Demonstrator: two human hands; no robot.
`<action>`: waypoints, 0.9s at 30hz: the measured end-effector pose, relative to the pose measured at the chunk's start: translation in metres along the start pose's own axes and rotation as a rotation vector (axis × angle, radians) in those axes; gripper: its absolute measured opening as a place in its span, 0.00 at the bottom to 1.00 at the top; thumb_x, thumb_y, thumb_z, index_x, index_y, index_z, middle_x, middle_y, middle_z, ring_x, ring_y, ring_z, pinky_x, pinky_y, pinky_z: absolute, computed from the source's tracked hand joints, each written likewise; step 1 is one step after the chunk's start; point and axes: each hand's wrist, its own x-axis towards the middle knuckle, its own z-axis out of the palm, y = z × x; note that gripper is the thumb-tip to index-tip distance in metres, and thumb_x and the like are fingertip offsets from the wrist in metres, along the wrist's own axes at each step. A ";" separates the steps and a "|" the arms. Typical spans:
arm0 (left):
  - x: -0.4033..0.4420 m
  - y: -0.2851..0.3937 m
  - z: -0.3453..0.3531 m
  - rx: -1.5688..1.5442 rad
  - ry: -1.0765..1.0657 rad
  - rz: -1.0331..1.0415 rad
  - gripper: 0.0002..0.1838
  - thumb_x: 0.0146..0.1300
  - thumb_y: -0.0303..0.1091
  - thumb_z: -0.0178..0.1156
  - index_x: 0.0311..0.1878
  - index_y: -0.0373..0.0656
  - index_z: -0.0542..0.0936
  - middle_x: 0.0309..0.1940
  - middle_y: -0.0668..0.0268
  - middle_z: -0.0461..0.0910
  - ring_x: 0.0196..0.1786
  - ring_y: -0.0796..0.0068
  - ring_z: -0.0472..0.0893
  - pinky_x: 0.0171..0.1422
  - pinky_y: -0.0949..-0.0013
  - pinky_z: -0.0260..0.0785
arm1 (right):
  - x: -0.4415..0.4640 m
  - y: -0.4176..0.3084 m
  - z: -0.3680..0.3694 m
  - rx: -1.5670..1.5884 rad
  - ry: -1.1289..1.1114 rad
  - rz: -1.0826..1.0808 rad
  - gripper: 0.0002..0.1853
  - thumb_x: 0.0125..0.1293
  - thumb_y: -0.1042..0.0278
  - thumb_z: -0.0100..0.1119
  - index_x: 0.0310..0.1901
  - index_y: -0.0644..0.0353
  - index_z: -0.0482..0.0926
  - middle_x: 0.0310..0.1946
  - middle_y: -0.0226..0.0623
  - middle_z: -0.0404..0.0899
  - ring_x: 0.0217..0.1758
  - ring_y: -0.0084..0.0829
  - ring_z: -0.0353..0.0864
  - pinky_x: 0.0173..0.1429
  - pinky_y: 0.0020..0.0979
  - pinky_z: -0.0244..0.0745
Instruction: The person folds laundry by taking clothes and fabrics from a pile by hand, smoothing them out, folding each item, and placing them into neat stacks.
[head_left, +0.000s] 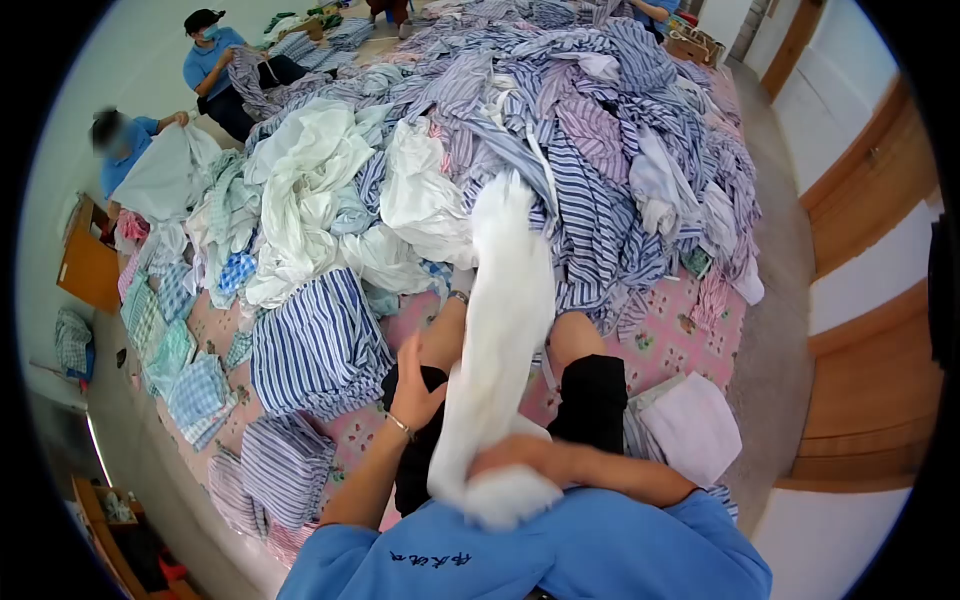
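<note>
A long white cloth stretches from the heap in front of me down to my lap, smeared by motion at its near end. My right hand lies across that near end, blurred, with the cloth bunched at its fingers. My left hand is held up just left of the cloth, fingers stretched out and nothing in it. Under the cloth are my legs in black shorts. Left of my knee rests a folded blue-and-white striped cloth.
A big heap of striped fabric fills the floor ahead, with loose white cloths at its left. Folded striped stacks and checked cloths lie left, a pale folded pile right. Two people handle cloth at far left.
</note>
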 end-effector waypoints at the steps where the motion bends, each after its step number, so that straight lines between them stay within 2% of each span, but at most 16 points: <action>1: 0.013 0.027 -0.010 0.182 -0.012 0.179 0.43 0.46 0.24 0.64 0.67 0.39 0.58 0.59 0.47 0.65 0.64 0.50 0.65 0.64 0.56 0.61 | 0.003 -0.018 0.014 0.160 -0.188 -0.067 0.19 0.58 0.62 0.58 0.49 0.63 0.77 0.47 0.42 0.78 0.52 0.39 0.77 0.57 0.35 0.69; 2: 0.023 0.031 -0.007 0.112 -0.248 0.231 0.36 0.46 0.24 0.64 0.63 0.43 0.67 0.64 0.48 0.62 0.65 0.47 0.63 0.64 0.56 0.60 | 0.000 -0.020 0.013 0.152 -0.126 -0.048 0.19 0.59 0.59 0.57 0.47 0.63 0.78 0.46 0.42 0.79 0.51 0.39 0.78 0.55 0.36 0.70; 3: 0.021 0.020 0.007 0.098 -0.408 0.211 0.27 0.48 0.25 0.61 0.56 0.47 0.74 0.54 0.52 0.73 0.60 0.50 0.70 0.64 0.57 0.60 | -0.007 -0.024 0.010 0.144 -0.066 -0.031 0.19 0.60 0.56 0.57 0.46 0.63 0.79 0.45 0.43 0.80 0.49 0.39 0.79 0.53 0.37 0.72; 5: 0.025 -0.025 0.050 -0.080 -0.737 0.251 0.20 0.51 0.25 0.58 0.51 0.48 0.76 0.42 0.56 0.79 0.52 0.54 0.75 0.63 0.59 0.62 | -0.021 -0.047 -0.004 0.051 0.178 0.006 0.18 0.57 0.63 0.59 0.47 0.64 0.78 0.45 0.42 0.80 0.51 0.39 0.79 0.54 0.34 0.71; 6: 0.020 -0.037 0.060 -0.013 -0.724 0.116 0.15 0.55 0.26 0.55 0.47 0.47 0.77 0.36 0.59 0.80 0.46 0.53 0.77 0.60 0.60 0.65 | -0.031 -0.051 -0.018 -0.058 0.257 0.022 0.19 0.56 0.62 0.60 0.47 0.63 0.78 0.45 0.43 0.80 0.51 0.39 0.80 0.54 0.35 0.72; 8: 0.036 -0.104 0.076 -0.112 -0.222 -0.021 0.13 0.61 0.30 0.52 0.48 0.40 0.75 0.41 0.53 0.79 0.45 0.52 0.77 0.53 0.57 0.68 | -0.060 -0.055 -0.052 -0.132 0.681 0.146 0.20 0.60 0.64 0.57 0.52 0.64 0.74 0.48 0.43 0.78 0.52 0.38 0.79 0.54 0.34 0.73; 9: 0.066 -0.035 0.022 0.034 -0.137 -0.303 0.14 0.65 0.34 0.50 0.48 0.34 0.74 0.45 0.50 0.78 0.47 0.54 0.78 0.53 0.58 0.68 | -0.076 -0.054 -0.073 -0.030 1.000 0.183 0.21 0.61 0.65 0.55 0.55 0.64 0.72 0.50 0.43 0.77 0.52 0.37 0.78 0.55 0.34 0.73; 10: 0.087 -0.078 0.014 -0.408 0.268 -0.393 0.08 0.63 0.33 0.52 0.41 0.38 0.73 0.24 0.67 0.73 0.25 0.69 0.73 0.29 0.62 0.67 | -0.090 -0.055 -0.097 0.104 1.292 0.131 0.21 0.63 0.65 0.53 0.57 0.64 0.70 0.52 0.43 0.76 0.52 0.36 0.78 0.55 0.33 0.74; 12: 0.135 -0.041 -0.066 -0.042 0.492 -0.158 0.15 0.64 0.37 0.55 0.44 0.32 0.75 0.37 0.58 0.78 0.38 0.63 0.76 0.49 0.65 0.69 | -0.112 -0.073 -0.144 0.311 1.562 -0.096 0.20 0.67 0.69 0.45 0.60 0.65 0.68 0.53 0.43 0.76 0.51 0.34 0.78 0.54 0.32 0.75; 13: 0.141 0.018 -0.108 -0.026 0.482 -0.105 0.12 0.62 0.34 0.55 0.42 0.35 0.76 0.34 0.63 0.78 0.35 0.69 0.74 0.46 0.70 0.67 | -0.136 -0.072 -0.172 -0.348 1.456 0.105 0.19 0.67 0.71 0.44 0.59 0.64 0.69 0.52 0.43 0.76 0.48 0.32 0.79 0.51 0.32 0.77; 14: 0.152 0.045 -0.133 -0.112 0.496 -0.001 0.11 0.62 0.34 0.56 0.40 0.35 0.76 0.33 0.63 0.78 0.35 0.71 0.74 0.45 0.71 0.66 | -0.097 -0.120 -0.148 -0.073 1.619 0.194 0.21 0.69 0.65 0.43 0.61 0.62 0.68 0.51 0.39 0.77 0.51 0.33 0.78 0.56 0.32 0.75; 17: 0.175 0.107 -0.173 -0.219 0.480 0.226 0.09 0.60 0.33 0.58 0.38 0.36 0.77 0.30 0.64 0.78 0.34 0.79 0.74 0.42 0.74 0.66 | -0.153 -0.091 -0.201 0.113 1.627 0.019 0.20 0.63 0.74 0.50 0.58 0.62 0.71 0.50 0.41 0.77 0.45 0.31 0.80 0.46 0.30 0.77; 21: 0.176 0.173 -0.166 -0.058 0.297 0.289 0.06 0.61 0.30 0.58 0.38 0.38 0.78 0.30 0.72 0.76 0.35 0.85 0.71 0.42 0.79 0.64 | -0.140 -0.053 -0.195 -0.509 1.714 0.326 0.25 0.60 0.71 0.57 0.60 0.64 0.68 0.55 0.44 0.74 0.56 0.35 0.75 0.60 0.32 0.69; 22: 0.172 0.189 -0.156 -0.063 0.250 0.318 0.05 0.60 0.29 0.59 0.37 0.38 0.78 0.29 0.71 0.77 0.34 0.84 0.72 0.41 0.78 0.65 | -0.131 -0.036 -0.192 -0.892 1.560 0.213 0.30 0.58 0.68 0.61 0.62 0.64 0.65 0.58 0.45 0.70 0.63 0.39 0.68 0.68 0.34 0.59; 25: 0.152 0.237 -0.127 0.082 0.085 0.422 0.05 0.57 0.28 0.60 0.37 0.39 0.79 0.29 0.66 0.80 0.32 0.78 0.77 0.39 0.75 0.68 | -0.033 -0.049 -0.118 -0.995 1.169 0.057 0.36 0.53 0.67 0.66 0.64 0.63 0.63 0.61 0.46 0.68 0.66 0.43 0.62 0.72 0.37 0.51; 27: 0.143 0.252 -0.120 0.181 0.012 0.504 0.06 0.56 0.27 0.61 0.37 0.40 0.79 0.29 0.62 0.81 0.32 0.71 0.80 0.38 0.72 0.70 | -0.006 -0.040 -0.103 -1.231 0.955 0.175 0.30 0.52 0.71 0.64 0.59 0.58 0.68 0.50 0.44 0.75 0.57 0.46 0.71 0.68 0.42 0.58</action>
